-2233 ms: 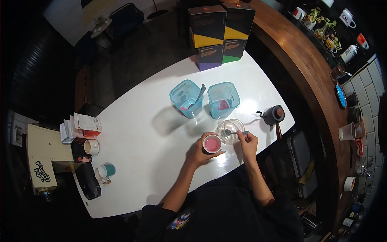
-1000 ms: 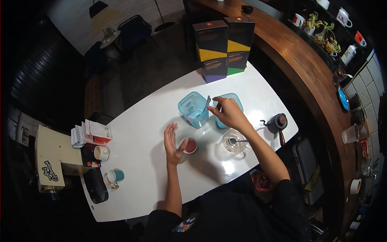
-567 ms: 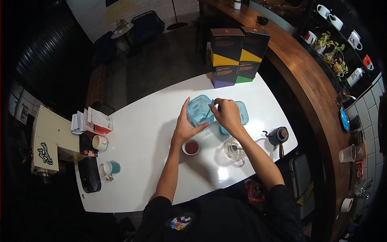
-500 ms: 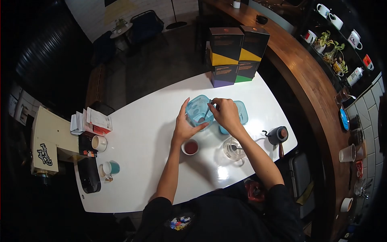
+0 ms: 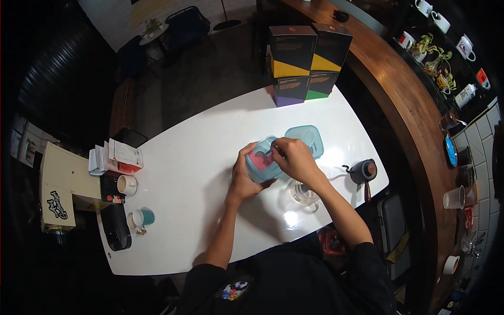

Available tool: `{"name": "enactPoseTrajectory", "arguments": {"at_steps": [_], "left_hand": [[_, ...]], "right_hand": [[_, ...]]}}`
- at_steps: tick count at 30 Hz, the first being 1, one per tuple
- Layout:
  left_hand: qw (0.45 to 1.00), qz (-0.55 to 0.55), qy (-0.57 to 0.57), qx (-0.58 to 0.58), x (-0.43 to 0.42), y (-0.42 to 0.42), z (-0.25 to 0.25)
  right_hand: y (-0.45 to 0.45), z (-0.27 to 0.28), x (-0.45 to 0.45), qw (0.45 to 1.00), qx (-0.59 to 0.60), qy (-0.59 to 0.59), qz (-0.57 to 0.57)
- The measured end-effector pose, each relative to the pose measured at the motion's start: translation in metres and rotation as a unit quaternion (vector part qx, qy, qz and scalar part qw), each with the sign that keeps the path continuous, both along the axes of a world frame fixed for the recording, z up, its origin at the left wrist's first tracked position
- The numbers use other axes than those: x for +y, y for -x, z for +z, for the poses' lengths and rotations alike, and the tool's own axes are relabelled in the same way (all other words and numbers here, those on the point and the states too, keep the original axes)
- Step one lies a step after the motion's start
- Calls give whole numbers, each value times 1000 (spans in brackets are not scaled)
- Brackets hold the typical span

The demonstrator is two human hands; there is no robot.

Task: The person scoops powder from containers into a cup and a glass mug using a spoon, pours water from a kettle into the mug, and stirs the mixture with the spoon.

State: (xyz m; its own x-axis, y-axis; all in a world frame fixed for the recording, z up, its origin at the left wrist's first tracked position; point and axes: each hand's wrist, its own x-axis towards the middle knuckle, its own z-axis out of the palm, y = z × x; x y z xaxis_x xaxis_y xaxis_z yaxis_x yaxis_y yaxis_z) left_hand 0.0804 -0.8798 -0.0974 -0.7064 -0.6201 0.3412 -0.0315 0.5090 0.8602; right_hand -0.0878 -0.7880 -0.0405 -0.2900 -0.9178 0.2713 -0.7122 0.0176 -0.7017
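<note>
Blue tub: held in both hands' reach over the middle of the worktop, tilted; whether its base touches the surface is hidden
Tub's contents: a pink mass inside, seen through the mouth
Left hand: wrapped around the tub's side, fingers curled and gripping it, thumb along the near wall
Right hand: over the tub's rim, fingers pinched together on the handle of a spoon, most of which they cover; its dark lower end shows against the pink
Second tub: also blue, standing just beyond the right hand, partly hidden by it
Glass jug: on the worktop, nearer the person than the second tub, partly behind the right forearm
Kettle: dark, with a thin curved spout and brown knob, near the worktop's right edge, well apart from the hands
Boxes: four, black with yellow, purple and green parts, stacked two by two at the far end
Left end: white cup beside paper packets, teal cup nearer the person, black tray just beside it
</note>
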Motion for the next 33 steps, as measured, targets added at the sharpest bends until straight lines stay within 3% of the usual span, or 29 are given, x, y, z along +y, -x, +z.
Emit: {"name": "enactPoseTrajectory", "arguments": {"at_steps": [13,33], "left_hand": [[999,-11,39,2,2,-4,-11],[1000,-8,11,12,5,-4,-13]], "right_hand": [[-4,1,20,999,-28,37,22],[-35,-15,20,989,-97,73,-89]]}}
